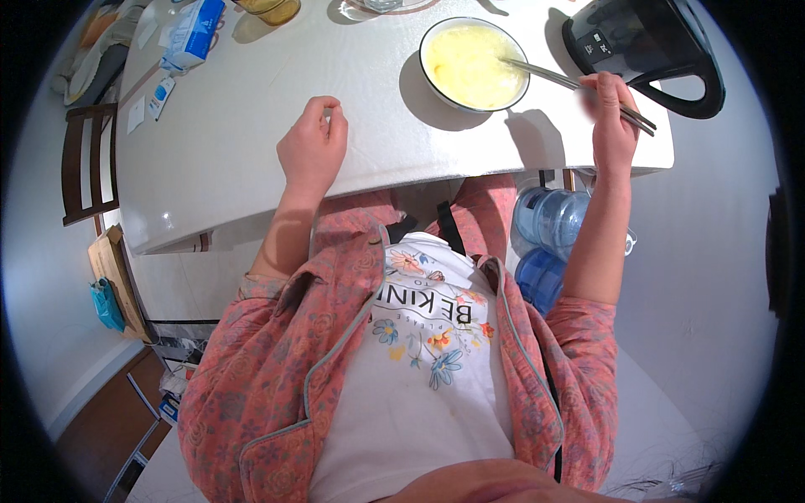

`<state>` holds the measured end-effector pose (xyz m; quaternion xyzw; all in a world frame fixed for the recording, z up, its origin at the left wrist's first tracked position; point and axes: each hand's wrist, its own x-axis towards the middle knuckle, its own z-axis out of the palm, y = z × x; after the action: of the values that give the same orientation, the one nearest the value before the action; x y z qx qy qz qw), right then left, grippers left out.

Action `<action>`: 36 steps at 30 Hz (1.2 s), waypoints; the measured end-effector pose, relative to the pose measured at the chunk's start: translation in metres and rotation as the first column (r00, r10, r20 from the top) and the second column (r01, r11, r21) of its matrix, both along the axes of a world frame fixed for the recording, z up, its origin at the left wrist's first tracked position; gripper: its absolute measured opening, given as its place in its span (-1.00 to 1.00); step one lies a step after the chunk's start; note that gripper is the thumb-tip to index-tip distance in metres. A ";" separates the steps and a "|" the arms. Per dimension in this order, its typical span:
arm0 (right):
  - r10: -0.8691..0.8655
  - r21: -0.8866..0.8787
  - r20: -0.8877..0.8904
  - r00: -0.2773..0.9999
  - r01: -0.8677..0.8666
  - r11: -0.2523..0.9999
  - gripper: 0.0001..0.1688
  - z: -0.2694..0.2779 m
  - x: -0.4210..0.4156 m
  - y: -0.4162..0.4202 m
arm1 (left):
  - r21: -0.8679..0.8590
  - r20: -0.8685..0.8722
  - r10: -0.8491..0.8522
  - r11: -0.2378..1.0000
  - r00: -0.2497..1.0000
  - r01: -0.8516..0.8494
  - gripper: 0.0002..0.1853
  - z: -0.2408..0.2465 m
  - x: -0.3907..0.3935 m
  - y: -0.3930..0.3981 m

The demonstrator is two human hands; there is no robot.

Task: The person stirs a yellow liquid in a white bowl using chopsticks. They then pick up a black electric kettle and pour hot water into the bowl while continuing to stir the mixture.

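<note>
My right hand (pixel 611 126) grips a pair of metal chopsticks (pixel 553 77). Their far ends dip into a white bowl (pixel 448 102) with a dark rim. Frothy pale yellow liquid (pixel 468 66), like beaten egg, fills much of that bowl. To the bowl's left, my left hand (pixel 312 144) rests near the front edge of the white table (pixel 207 157), its fingers loosely curled and nothing visible in them. A dark electric kettle (pixel 635 38) stands just beyond my right hand, its black handle (pixel 707 94) close to that hand.
A blue and white packet (pixel 195 38) and a small sachet (pixel 161 99) lie at the table's far left. An amber glass (pixel 270 7) stands at the back. Large water bottles (pixel 553 217) are below the table on the right. A wooden chair (pixel 91 163) is at the left.
</note>
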<state>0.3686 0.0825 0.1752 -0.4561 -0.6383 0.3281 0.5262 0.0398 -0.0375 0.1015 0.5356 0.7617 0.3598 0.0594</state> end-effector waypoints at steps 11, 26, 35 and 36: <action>0.153 -0.225 -0.136 0.979 -0.181 0.958 -0.59 -0.017 -0.005 -0.001 | -0.013 0.008 -0.002 1.000 1.000 0.002 -0.90 -0.001 -0.001 0.000; -0.019 -0.379 -0.558 0.830 -0.234 0.895 -0.57 -0.027 -0.004 -0.005 | -0.036 0.010 -0.006 0.999 1.000 0.006 -0.90 0.000 0.000 0.000; 0.049 -0.176 -0.393 0.918 -0.127 0.976 -0.60 -0.020 -0.001 0.005 | -0.029 0.007 -0.009 1.000 1.000 0.009 -0.90 0.000 0.001 0.001; 0.043 -0.183 -0.342 0.939 -0.112 0.977 -0.60 -0.020 -0.005 0.005 | -0.026 0.009 -0.006 1.000 1.000 0.006 -0.90 0.000 0.001 0.001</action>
<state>0.3640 0.0871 0.1554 -0.4184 -0.5203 0.4841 0.5655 0.0405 -0.0365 0.1019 0.5355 0.7644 0.3520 0.0710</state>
